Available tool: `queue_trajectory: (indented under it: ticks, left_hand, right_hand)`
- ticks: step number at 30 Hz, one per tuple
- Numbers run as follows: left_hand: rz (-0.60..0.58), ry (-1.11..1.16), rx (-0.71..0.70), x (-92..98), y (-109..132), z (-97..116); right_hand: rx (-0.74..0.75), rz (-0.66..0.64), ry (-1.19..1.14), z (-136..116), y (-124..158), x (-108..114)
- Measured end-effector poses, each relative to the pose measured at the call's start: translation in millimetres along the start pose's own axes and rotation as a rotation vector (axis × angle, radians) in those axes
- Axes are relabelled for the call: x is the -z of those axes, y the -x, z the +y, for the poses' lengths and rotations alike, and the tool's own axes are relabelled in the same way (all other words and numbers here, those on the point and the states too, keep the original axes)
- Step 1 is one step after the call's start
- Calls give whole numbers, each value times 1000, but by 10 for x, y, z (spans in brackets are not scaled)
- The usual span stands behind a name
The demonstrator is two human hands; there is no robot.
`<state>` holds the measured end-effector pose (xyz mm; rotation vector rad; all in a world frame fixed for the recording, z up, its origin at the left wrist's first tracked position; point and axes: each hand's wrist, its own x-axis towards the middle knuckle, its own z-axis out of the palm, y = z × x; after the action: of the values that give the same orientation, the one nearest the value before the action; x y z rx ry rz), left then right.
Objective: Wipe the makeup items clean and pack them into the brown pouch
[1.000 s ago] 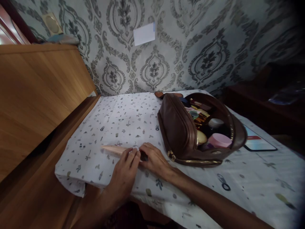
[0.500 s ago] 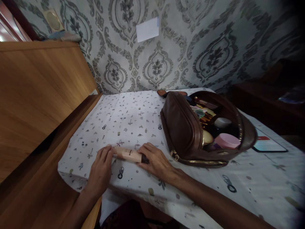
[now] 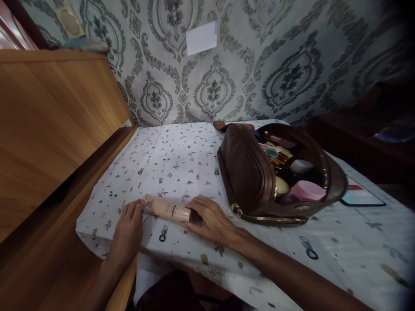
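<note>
White cloth with little prints covers the worktop (image 3: 181, 162), pushed up by some patterned grey wallpaper (image 3: 214, 88), with a wooden panel (image 3: 58, 95) on the left. The brown bag (image 3: 244, 172) is wide open, pretty stuffed: a pink tub (image 3: 307, 191), a white lid (image 3: 301, 166), other bits. The beige tube (image 3: 168, 210) lies near it, right hand (image 3: 209, 220) grip clamped on its dark end, left hand (image 3: 128, 226) at the other; can't tell if that grip's closed.
</note>
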<state>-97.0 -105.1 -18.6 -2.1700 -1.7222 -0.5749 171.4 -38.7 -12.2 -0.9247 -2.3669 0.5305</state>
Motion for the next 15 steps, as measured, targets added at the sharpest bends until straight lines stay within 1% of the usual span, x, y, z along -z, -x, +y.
queue_trajectory:
  ticks: [5, 8, 12, 15]
  left_hand:
    - [64, 22, 2, -26, 24, 48]
    - [86, 30, 3, -54, 66, 42]
    - [136, 109, -20, -55, 82, 29]
    - [172, 180, -67, -8, 33, 124]
  right_hand:
    - [-25, -34, -36, -5, -16, 10]
    - [-32, -41, -48, -7, -22, 10]
    - [-43, -42, -59, -7, -23, 16]
    - [-51, -47, -61, -9, -19, 24]
